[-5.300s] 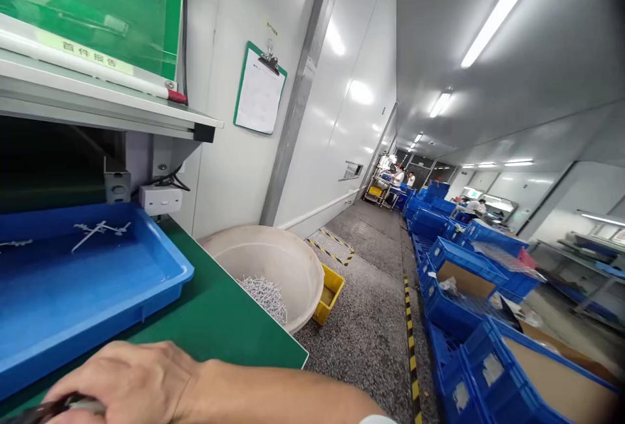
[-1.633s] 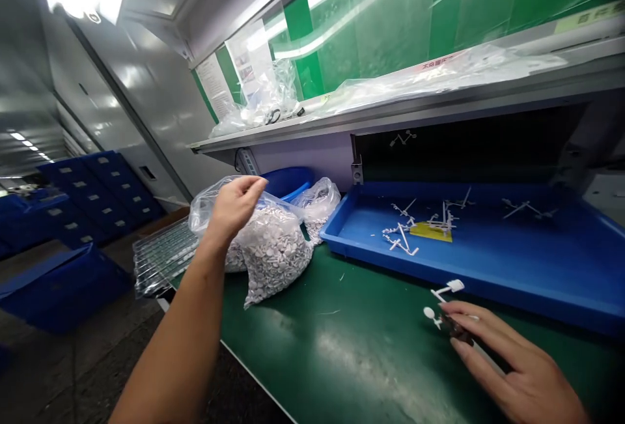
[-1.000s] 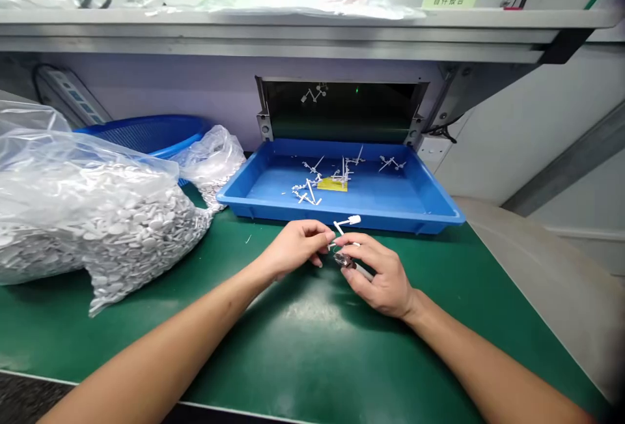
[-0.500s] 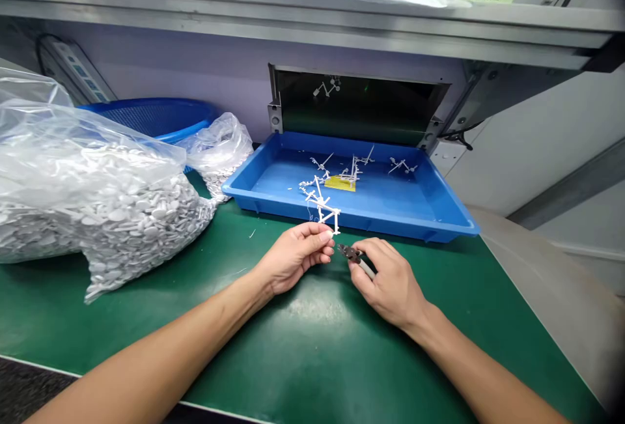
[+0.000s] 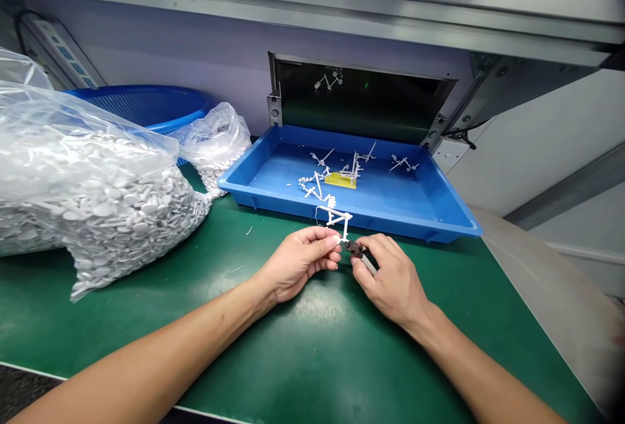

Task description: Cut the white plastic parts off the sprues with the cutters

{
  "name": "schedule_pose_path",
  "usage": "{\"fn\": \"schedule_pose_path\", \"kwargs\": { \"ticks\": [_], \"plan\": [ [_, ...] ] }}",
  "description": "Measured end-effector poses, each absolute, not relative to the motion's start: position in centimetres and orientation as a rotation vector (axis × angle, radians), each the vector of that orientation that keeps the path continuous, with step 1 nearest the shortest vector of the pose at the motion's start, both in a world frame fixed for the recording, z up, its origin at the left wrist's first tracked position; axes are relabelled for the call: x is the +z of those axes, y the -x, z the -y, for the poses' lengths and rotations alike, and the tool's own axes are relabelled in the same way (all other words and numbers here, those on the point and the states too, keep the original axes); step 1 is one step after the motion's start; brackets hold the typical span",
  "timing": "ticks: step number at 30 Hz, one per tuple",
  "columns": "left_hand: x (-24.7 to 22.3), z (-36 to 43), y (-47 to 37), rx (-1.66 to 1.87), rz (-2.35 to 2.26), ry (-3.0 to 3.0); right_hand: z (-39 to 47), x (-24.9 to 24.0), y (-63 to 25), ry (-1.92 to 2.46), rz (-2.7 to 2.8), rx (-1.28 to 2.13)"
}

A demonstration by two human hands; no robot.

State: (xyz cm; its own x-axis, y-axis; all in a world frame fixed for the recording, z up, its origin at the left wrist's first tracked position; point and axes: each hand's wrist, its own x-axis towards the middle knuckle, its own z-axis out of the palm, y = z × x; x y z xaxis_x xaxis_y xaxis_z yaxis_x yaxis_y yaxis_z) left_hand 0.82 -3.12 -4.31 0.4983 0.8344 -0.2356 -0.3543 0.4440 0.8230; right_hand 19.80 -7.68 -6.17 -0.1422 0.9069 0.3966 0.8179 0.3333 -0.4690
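Observation:
Between the thumb and fingers of my left hand is pinched the near end of a white plastic sprue, a thin branched frame. It rises in front of the near wall of the blue tray. My right hand is closed round a pair of small side cutters with dark jaws and light grey handles. The cutters' tips are at the sprue's near end, right beside my left fingertips. Whether the jaws touch or grip the plastic is too small to tell. The part under my left thumb is mostly hidden.
More white sprues and a yellow piece lie in the tray. To the left are a large clear bag of small white parts, a smaller bag and a blue basket. Behind the tray is a wall opening under a metal shelf.
The cutters' tips have come up to the sprue's near end, where a gap was before. My left hand and the sprue have shifted slightly right, and the sprue has tilted. The camera view moved a little.

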Motion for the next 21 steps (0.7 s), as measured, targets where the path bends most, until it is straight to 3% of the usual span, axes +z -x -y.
{"fn": "schedule_pose_path", "kwargs": {
  "ticks": [21],
  "plan": [
    [-4.26,3.05,-0.99,0.838,-0.705,-0.701,7.65,-6.16,-19.69,1.516,1.971,0.145]
  ]
}}
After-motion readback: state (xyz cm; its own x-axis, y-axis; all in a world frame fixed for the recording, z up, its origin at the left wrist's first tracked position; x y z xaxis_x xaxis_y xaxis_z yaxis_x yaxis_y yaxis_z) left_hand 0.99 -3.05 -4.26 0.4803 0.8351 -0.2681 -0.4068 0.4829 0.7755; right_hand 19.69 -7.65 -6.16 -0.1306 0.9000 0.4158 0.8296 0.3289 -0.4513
